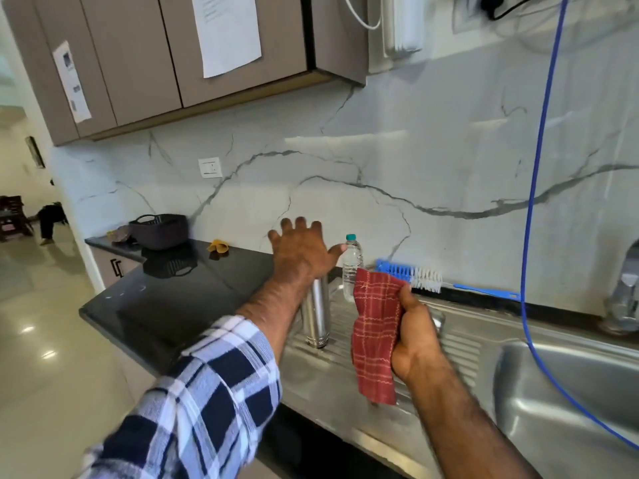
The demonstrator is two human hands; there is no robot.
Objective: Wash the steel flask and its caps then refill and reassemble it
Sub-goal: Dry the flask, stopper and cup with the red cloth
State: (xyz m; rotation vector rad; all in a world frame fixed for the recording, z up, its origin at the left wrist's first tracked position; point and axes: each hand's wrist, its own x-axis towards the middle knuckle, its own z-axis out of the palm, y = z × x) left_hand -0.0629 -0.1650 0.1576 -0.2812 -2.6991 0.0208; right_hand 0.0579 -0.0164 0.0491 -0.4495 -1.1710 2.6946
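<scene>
- Head view, left: papers point(226, 29) on the cupboards carry print too blurred to read.
- Left hand point(300, 252), fingers spread wide, hovers over the steel flask point(316, 314) standing upright on the drainboard point(460, 344), probably to steady it.
- Plastic bottle point(352, 267) behind the flask: label unreadable.
- Right hand point(415, 337) grips a red cloth point(375, 337), seemingly for wiping.

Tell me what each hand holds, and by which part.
The right hand grips a red checked cloth along its right edge. The left hand, fingers spread, holds nothing.
</scene>
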